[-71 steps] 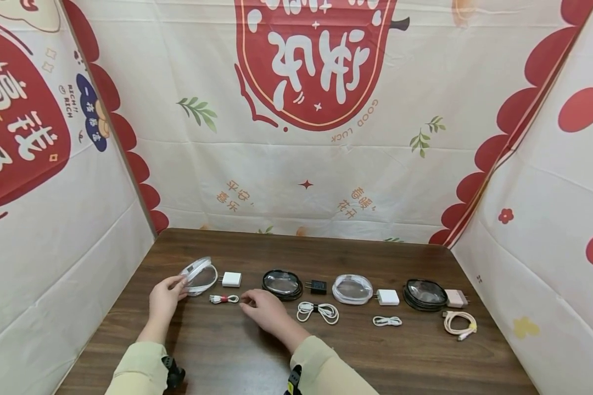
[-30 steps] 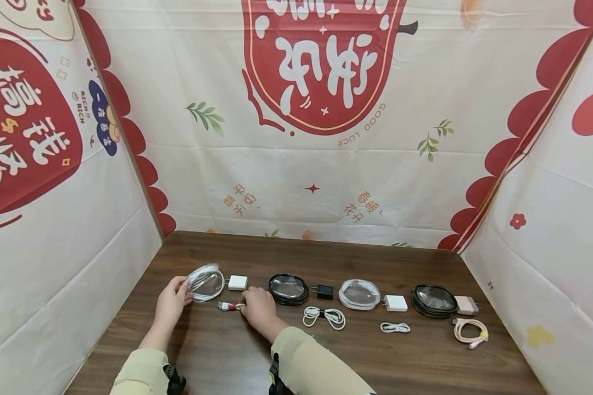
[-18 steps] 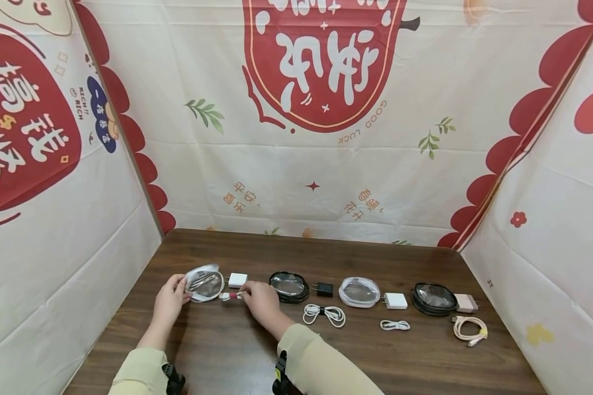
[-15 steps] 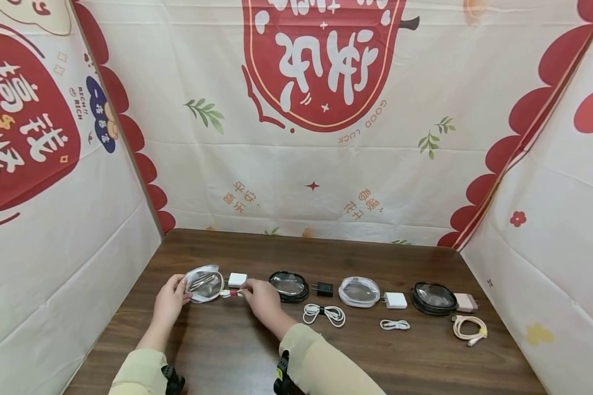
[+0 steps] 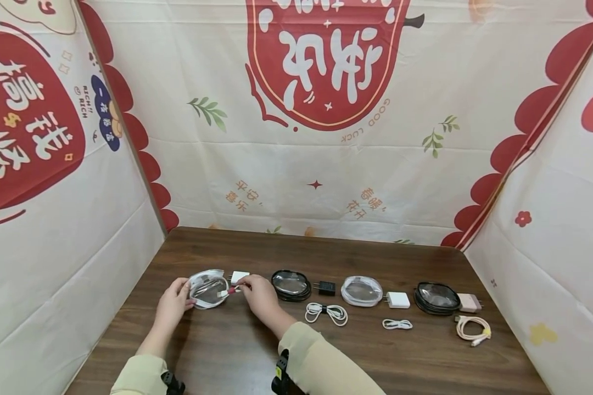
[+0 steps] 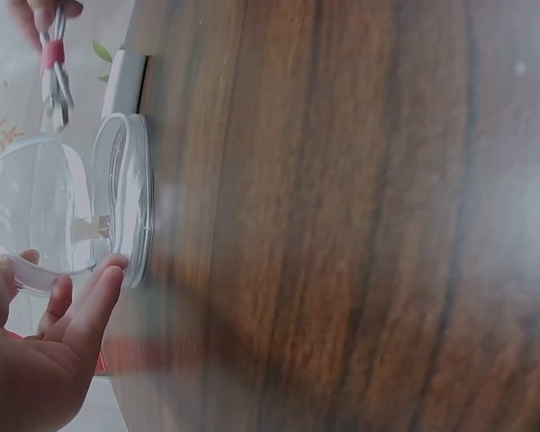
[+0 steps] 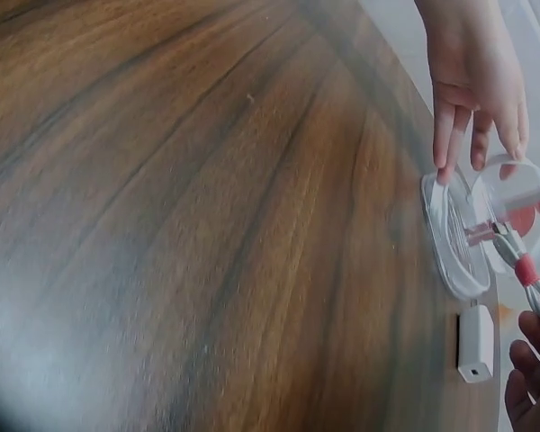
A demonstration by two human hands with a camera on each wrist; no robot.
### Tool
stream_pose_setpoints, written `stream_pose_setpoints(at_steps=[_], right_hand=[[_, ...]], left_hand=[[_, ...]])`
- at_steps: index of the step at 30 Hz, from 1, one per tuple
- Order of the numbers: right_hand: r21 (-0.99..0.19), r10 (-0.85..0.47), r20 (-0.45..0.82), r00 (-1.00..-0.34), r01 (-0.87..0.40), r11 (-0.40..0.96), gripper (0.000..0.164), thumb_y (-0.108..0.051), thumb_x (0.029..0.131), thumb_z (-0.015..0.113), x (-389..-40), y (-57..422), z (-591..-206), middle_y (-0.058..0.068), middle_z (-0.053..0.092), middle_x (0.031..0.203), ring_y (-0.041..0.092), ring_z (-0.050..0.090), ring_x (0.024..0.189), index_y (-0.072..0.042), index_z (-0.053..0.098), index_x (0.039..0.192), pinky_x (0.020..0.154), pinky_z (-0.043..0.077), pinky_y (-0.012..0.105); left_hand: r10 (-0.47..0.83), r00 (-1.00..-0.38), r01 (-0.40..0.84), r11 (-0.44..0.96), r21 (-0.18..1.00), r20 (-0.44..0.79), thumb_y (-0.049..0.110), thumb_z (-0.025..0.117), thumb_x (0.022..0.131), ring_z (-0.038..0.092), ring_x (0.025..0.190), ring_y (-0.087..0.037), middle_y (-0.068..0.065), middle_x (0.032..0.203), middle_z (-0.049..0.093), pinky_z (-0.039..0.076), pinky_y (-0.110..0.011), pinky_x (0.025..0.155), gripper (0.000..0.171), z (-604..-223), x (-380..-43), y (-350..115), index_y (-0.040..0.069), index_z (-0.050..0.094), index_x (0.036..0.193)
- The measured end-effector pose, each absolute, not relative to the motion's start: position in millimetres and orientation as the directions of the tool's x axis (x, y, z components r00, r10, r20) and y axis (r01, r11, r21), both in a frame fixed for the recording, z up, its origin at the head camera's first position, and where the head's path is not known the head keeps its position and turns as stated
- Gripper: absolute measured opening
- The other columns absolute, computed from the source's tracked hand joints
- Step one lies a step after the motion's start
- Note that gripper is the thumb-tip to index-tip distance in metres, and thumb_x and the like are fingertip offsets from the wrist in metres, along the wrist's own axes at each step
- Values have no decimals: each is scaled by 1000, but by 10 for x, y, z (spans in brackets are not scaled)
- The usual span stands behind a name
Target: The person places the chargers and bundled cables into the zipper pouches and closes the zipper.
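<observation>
My left hand holds a clear oval case with a white rim at the left of the table. In the left wrist view its lid stands raised off the base, with fingers at both parts. My right hand pinches a bundled white cable with a red tie, its plug end pointing towards the case. In the right wrist view the cable hangs in front of the raised lid, above the table. A white charger plug lies just behind the cable.
Rightward in a row lie a black-rimmed case, a black plug, a white-rimmed case, a white plug, another black-rimmed case and a pinkish plug. Tied cables lie in front. Printed cloth walls surround the table.
My right hand, beside the cable on the table at first, has taken hold of it, lifted it and brought its plug end over to the case. My left hand stays at the case.
</observation>
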State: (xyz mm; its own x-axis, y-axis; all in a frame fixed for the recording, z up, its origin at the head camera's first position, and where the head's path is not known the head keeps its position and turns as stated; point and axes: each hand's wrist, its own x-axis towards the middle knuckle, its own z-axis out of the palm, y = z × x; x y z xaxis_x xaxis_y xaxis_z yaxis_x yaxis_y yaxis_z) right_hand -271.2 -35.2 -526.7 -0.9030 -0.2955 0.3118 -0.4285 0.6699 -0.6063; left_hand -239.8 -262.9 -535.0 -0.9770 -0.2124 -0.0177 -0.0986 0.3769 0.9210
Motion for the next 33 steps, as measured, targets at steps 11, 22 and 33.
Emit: stream_pose_setpoints(at_steps=[11, 22, 33], right_hand=[[-656, -211, 252, -944, -327, 680, 4, -23, 84, 76, -2686, -482, -5339, -15, 68, 79, 1, 59, 71, -21, 76, 87, 59, 44, 21], [-650, -141, 288, -947, -301, 698, 8, -27, 79, 81, -2688, -484, -5400, -19, 63, 68, -1, 54, 65, -23, 73, 77, 58, 41, 19], [-625, -97, 292, -951, -267, 733, 5, -23, 79, 79, -2680, -485, -5434, -14, 65, 69, 5, 60, 64, -19, 75, 78, 56, 43, 23]], left_hand=[[-206, -978, -111, 359, 927, -38, 11, 39, 106, 69, 78, -31, -32, 115, 55, 59, -35, 68, 25, -5374, -2312, -2494, -6, 52, 118], [-186, -982, -100, 335, 937, -38, 11, 41, 105, 69, 75, -32, -28, 109, 58, 59, -38, 67, 23, -5354, -2265, -2316, -6, 53, 115], [-177, -984, -92, 321, 942, -36, 9, 42, 105, 69, 75, -33, -27, 106, 57, 59, -38, 67, 20, -5347, -2265, -2196, -5, 54, 112]])
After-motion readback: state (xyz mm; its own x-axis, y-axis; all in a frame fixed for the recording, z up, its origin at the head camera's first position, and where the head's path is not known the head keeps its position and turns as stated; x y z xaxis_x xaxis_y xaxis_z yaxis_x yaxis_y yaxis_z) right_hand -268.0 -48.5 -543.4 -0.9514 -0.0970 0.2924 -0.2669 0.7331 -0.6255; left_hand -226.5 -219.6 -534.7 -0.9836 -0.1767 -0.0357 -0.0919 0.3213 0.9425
